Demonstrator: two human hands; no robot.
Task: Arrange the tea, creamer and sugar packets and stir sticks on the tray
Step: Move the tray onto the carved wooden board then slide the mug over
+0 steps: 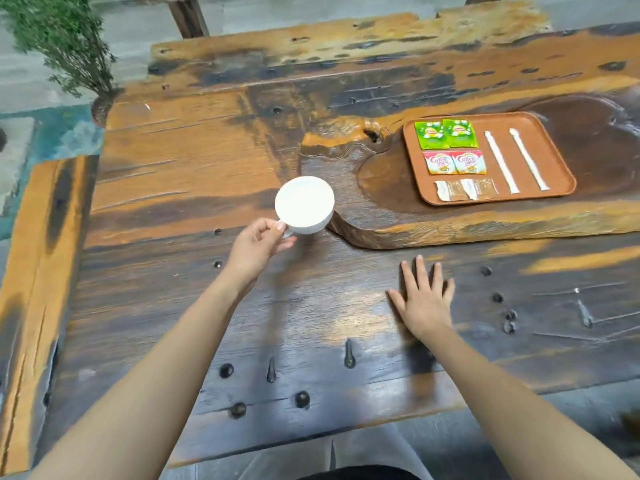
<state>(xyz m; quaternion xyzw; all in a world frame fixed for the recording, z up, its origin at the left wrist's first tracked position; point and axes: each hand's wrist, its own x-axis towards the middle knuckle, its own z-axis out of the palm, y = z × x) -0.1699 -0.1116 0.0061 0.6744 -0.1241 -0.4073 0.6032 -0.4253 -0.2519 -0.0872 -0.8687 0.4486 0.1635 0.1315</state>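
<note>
1. The tray (561,161) (brown, on a raised slab) holds tea packets (446,134), creamer packets (454,162), sugar packets (465,189) and stir sticks (515,161).
2. The left hand (254,249) pinches a white cup (304,205) by its handle.
3. The right hand (424,299) lies flat, fingers spread, on the bench (311,306).

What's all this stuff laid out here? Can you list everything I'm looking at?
Tray: one, reddish-brown, on the raised wooden slab at right.
Tea packets: two, green, side by side at the tray's far left corner.
Creamer packets: two, pink and white, in a row below the tea.
Sugar packets: two, clear and white with brown contents, along the tray's near edge.
Stir sticks: two, in white wrappers, lying parallel on the tray's right half.
Cup: one, white, left of the slab.
Table: one, dark and orange weathered wood.
Plant: one, green, far left corner.
Left hand: holding the cup's handle.
Right hand: flat on the table, fingers spread.
</note>
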